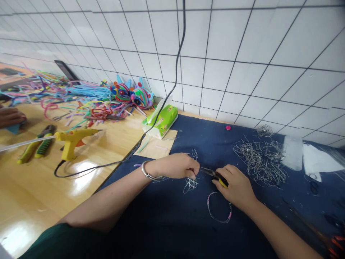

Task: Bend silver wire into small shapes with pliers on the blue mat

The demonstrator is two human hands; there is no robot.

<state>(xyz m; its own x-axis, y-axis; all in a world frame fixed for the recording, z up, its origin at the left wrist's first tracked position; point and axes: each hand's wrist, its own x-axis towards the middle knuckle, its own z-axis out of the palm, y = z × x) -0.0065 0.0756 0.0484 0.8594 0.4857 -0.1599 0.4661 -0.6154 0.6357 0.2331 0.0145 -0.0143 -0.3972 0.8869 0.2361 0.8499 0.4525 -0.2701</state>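
My left hand [179,166], with silver bangles at the wrist, is closed in a pinch; what lies between its fingertips is too small to make out. Wrapped around the yellow-and-black handles of long-nose pliers [211,173] is my right hand [237,185]. The pliers' jaws point left and end right by my left fingertips. Bent silver wire pieces [191,184] lie just below my left hand, and a thin wire loop [194,154] shows above it. Closer to me, a wire ring with pink sections [230,215] rests on the dark blue cloth [167,223].
A tangled wire heap [261,162] and a clear plastic piece [293,153] lie right. Leftward are a green tissue pack [163,120], a yellow glue gun [71,140], cutting pliers [43,144] and colourful pipe cleaners [88,95]. A black cable [176,68] hangs across. Another person's hand [10,117] is far left.
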